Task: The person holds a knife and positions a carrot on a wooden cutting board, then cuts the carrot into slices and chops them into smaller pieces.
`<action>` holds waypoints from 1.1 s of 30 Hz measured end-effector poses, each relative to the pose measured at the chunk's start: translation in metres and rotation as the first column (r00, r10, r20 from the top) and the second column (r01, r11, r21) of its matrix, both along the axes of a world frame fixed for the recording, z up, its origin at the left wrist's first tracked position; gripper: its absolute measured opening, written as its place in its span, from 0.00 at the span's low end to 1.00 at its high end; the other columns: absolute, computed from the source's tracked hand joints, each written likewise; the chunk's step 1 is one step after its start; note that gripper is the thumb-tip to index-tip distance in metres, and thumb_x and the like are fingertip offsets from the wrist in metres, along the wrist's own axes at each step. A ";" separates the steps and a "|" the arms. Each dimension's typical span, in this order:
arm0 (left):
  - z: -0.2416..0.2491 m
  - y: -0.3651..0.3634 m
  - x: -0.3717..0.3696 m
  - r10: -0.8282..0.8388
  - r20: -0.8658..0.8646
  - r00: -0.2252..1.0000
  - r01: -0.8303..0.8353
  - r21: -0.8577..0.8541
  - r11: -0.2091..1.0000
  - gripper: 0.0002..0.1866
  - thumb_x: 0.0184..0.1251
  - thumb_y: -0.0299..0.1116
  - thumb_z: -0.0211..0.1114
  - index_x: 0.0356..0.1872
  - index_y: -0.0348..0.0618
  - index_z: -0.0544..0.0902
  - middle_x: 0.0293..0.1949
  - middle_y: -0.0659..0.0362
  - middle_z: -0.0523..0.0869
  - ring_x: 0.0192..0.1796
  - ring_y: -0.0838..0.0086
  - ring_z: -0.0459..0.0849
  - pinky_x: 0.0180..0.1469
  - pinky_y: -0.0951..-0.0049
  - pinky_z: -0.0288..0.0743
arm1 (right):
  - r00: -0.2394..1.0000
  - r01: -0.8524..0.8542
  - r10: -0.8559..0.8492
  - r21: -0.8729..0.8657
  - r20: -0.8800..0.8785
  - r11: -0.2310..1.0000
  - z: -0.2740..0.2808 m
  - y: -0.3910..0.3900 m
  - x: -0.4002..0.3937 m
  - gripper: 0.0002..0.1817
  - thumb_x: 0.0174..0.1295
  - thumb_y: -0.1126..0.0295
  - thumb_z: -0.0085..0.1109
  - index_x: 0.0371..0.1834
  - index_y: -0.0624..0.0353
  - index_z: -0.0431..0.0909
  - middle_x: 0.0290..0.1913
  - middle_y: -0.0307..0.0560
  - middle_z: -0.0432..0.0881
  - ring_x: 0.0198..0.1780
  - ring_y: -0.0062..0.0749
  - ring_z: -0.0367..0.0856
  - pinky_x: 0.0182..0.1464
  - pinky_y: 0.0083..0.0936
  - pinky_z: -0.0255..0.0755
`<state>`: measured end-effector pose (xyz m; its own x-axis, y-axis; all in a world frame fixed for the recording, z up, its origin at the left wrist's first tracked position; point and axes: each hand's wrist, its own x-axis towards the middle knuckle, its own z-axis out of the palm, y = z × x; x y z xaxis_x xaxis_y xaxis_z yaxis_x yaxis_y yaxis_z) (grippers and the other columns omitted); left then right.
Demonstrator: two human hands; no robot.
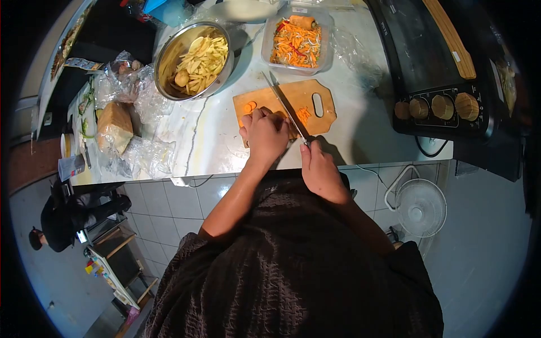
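Note:
On the wooden cutting board (pixel 313 89), my left hand (pixel 266 137) presses down with curled fingers on a carrot (pixel 279 115), most of which the hand hides. My right hand (pixel 322 170) grips the handle of a long knife (pixel 285 106). Its blade slants across the board right beside my left fingertips, the tip pointing away from me past the far edge. Carrot slices (pixel 249 107) lie left of my left hand. Thin carrot strips (pixel 304 116) are heaped to the right of the blade, near the board's handle hole.
Beyond the board stand a steel bowl (pixel 162 79) of cut potato strips and a plastic tub (pixel 268 50) of shredded carrot. Plastic bags (pixel 149 155) and a brown-wrapped bundle (pixel 114 127) lie left. A black oven (pixel 439 107) stands right. A fan (pixel 420 208) and a seated person (pixel 65 217) are below.

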<state>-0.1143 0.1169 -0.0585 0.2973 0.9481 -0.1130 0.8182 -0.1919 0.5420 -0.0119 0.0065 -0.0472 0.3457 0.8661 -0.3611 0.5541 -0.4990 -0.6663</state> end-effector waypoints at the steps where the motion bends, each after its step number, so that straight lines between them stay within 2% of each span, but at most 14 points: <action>1: 0.000 -0.002 -0.001 -0.001 -0.008 1.000 0.001 -0.006 1.000 0.09 0.57 0.39 0.66 0.35 0.49 0.89 0.45 0.55 0.79 0.53 0.55 0.67 0.52 0.53 0.55 | 0.999 -0.006 0.004 0.048 0.046 0.999 -0.002 -0.003 -0.002 0.18 0.73 0.58 0.42 0.39 0.66 0.67 0.28 0.72 0.79 0.34 0.71 0.78 0.39 0.59 0.70; 4: -0.001 -0.002 0.000 0.010 -0.045 0.999 -0.009 0.022 1.000 0.11 0.58 0.41 0.67 0.35 0.48 0.89 0.42 0.56 0.80 0.53 0.56 0.69 0.51 0.54 0.59 | 0.998 -0.004 0.002 0.043 0.058 0.999 -0.005 -0.004 -0.003 0.18 0.73 0.58 0.42 0.39 0.66 0.66 0.28 0.72 0.79 0.35 0.71 0.78 0.39 0.58 0.71; 8: -0.004 -0.001 -0.002 0.009 -0.022 1.000 -0.010 -0.007 1.000 0.11 0.58 0.41 0.67 0.35 0.48 0.89 0.42 0.56 0.80 0.53 0.56 0.70 0.52 0.54 0.60 | 0.999 -0.009 0.007 0.028 0.041 1.000 -0.002 -0.003 -0.004 0.18 0.73 0.58 0.42 0.40 0.67 0.66 0.28 0.72 0.79 0.35 0.71 0.78 0.40 0.58 0.71; 11: -0.006 0.000 -0.003 -0.015 -0.020 1.000 0.015 0.019 1.000 0.10 0.57 0.41 0.67 0.35 0.48 0.89 0.42 0.57 0.80 0.52 0.56 0.70 0.52 0.55 0.60 | 1.000 0.003 -0.003 -0.070 0.000 0.998 0.004 0.000 -0.007 0.19 0.74 0.58 0.40 0.42 0.68 0.65 0.32 0.74 0.78 0.39 0.74 0.76 0.42 0.59 0.68; 21: -0.004 -0.001 -0.004 -0.015 -0.040 0.999 0.015 -0.001 1.000 0.10 0.57 0.41 0.68 0.35 0.49 0.89 0.43 0.58 0.80 0.52 0.57 0.70 0.53 0.56 0.60 | 0.996 0.045 -0.036 -0.128 0.076 0.991 0.001 0.006 -0.019 0.18 0.73 0.59 0.42 0.40 0.68 0.64 0.31 0.73 0.79 0.38 0.71 0.78 0.41 0.58 0.70; 33: -0.003 0.001 -0.002 -0.012 -0.032 0.999 0.012 0.007 1.000 0.11 0.58 0.42 0.67 0.36 0.49 0.90 0.43 0.57 0.80 0.53 0.57 0.70 0.54 0.58 0.59 | 0.991 0.066 -0.058 -0.061 0.121 0.996 -0.010 0.009 -0.011 0.17 0.73 0.60 0.44 0.42 0.68 0.64 0.32 0.71 0.80 0.38 0.69 0.79 0.40 0.56 0.72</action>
<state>-0.1164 0.1175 -0.0620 0.3052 0.9452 -0.1157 0.8328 -0.2061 0.5137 -0.0232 0.0151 -0.0568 0.4422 0.8175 -0.3689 0.5942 -0.5751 -0.5623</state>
